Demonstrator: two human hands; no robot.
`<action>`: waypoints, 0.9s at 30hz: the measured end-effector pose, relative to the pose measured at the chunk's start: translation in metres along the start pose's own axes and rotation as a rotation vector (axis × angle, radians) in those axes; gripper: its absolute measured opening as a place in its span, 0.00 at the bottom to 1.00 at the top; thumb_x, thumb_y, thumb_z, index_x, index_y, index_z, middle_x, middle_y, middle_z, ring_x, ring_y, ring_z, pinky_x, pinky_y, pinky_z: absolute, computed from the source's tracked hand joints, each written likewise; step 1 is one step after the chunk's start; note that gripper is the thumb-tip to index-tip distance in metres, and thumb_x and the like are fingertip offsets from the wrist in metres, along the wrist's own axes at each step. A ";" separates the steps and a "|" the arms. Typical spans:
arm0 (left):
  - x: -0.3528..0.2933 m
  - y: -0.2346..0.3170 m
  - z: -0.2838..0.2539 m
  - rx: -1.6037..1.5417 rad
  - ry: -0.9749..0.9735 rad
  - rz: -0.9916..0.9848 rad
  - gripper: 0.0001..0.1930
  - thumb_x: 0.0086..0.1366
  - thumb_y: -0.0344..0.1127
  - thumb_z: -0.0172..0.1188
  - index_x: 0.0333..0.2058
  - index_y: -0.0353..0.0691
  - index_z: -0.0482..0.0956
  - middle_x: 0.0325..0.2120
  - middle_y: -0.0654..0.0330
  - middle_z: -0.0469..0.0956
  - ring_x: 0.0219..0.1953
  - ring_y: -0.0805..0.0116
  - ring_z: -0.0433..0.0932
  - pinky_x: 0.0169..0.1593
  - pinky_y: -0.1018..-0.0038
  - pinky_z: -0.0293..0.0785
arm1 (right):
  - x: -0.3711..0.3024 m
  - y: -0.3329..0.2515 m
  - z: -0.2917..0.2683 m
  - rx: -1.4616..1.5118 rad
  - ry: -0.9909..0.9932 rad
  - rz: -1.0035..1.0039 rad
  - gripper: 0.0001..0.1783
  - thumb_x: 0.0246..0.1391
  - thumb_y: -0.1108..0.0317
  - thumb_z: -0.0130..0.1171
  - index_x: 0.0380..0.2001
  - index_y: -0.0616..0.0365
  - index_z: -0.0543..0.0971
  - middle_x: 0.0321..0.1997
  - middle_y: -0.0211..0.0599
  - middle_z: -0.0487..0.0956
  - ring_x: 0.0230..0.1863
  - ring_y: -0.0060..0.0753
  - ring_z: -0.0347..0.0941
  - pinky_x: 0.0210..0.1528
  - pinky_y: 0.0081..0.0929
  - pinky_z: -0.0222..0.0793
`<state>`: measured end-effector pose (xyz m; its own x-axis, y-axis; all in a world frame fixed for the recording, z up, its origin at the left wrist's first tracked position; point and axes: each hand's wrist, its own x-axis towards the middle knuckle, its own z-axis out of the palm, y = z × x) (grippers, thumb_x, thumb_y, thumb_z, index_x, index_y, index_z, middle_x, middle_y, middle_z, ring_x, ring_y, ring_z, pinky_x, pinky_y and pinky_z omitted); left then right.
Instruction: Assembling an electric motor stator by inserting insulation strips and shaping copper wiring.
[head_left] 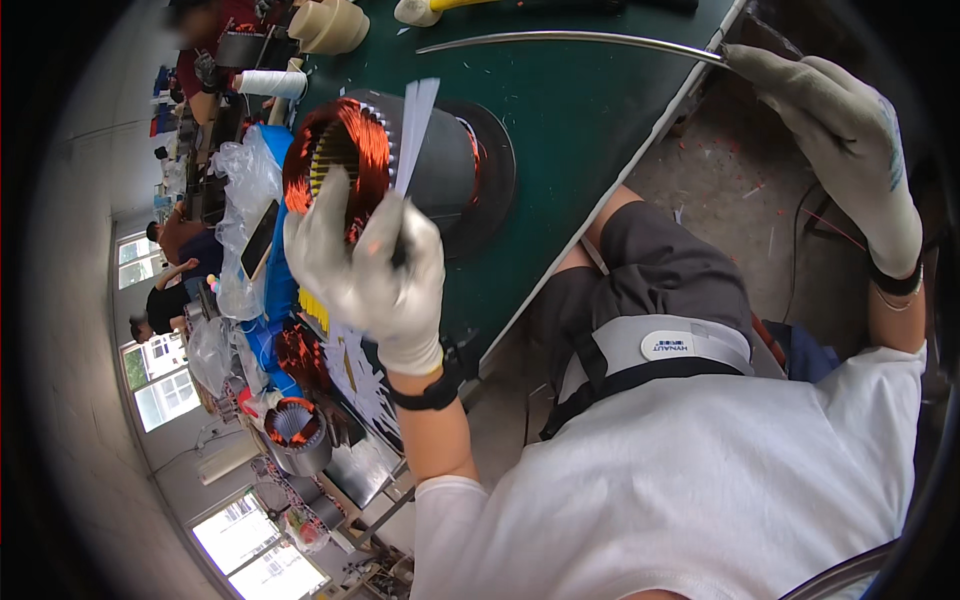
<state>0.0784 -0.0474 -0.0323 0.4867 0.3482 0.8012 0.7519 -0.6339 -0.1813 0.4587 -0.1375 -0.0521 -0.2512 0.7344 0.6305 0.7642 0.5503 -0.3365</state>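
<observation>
A motor stator (440, 165) with a grey cylindrical body and orange copper windings (373, 150) lies on its side on the green table (560, 120). My left hand (370, 260), in a pale glove, is at the wound end of the stator. Its fingers pinch white paper-like strips (417, 120) that stick up beside the windings; the hand is slightly blurred. Away to the right, past the table edge, my gloved right hand (840, 140) grips one end of a long, thin, slightly curved metal rod (560, 36). The rod points left over the table.
A yellow-handled tool (425, 10) and a cream cylindrical part (330, 25) lie at the far edge, near a white thread spool (272, 84). To the left are clear plastic (240, 170), a phone (260, 240), white strips (360, 390) and another stator (300, 440). Several people work beyond.
</observation>
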 end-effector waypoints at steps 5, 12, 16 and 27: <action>0.017 0.004 0.015 0.117 -0.105 -0.036 0.06 0.53 0.27 0.66 0.31 0.39 0.84 0.43 0.51 0.80 0.39 0.53 0.78 0.51 0.59 0.70 | 0.041 -0.026 0.003 -0.032 -0.219 -0.077 0.21 0.50 0.81 0.60 0.49 0.60 0.82 0.38 0.34 0.84 0.27 0.30 0.74 0.28 0.27 0.70; 0.010 0.000 0.004 -0.110 -0.250 -0.242 0.04 0.54 0.25 0.65 0.30 0.36 0.84 0.26 0.56 0.78 0.30 0.61 0.76 0.38 0.66 0.70 | 0.069 -0.047 0.003 -0.343 -0.279 -0.117 0.22 0.49 0.74 0.63 0.49 0.45 0.84 0.23 0.35 0.75 0.23 0.32 0.74 0.26 0.28 0.71; 0.006 -0.004 0.010 -0.117 -0.184 -0.261 0.05 0.49 0.25 0.65 0.26 0.43 0.84 0.27 0.60 0.78 0.30 0.58 0.73 0.37 0.61 0.66 | 0.082 -0.057 0.000 -0.267 -0.303 -0.105 0.22 0.48 0.75 0.62 0.48 0.48 0.84 0.23 0.35 0.74 0.22 0.33 0.74 0.25 0.29 0.69; 0.003 -0.011 0.014 -0.042 -0.229 -0.218 0.11 0.42 0.27 0.68 0.26 0.50 0.82 0.31 0.60 0.76 0.34 0.58 0.74 0.40 0.61 0.66 | 0.046 -0.041 -0.004 -0.191 -0.339 -0.055 0.23 0.45 0.79 0.62 0.48 0.56 0.83 0.21 0.35 0.71 0.20 0.33 0.72 0.22 0.30 0.65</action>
<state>0.0773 -0.0298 -0.0358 0.4075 0.6225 0.6681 0.8328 -0.5536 0.0079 0.4187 -0.1279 -0.0065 -0.4526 0.8129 0.3665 0.8327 0.5323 -0.1524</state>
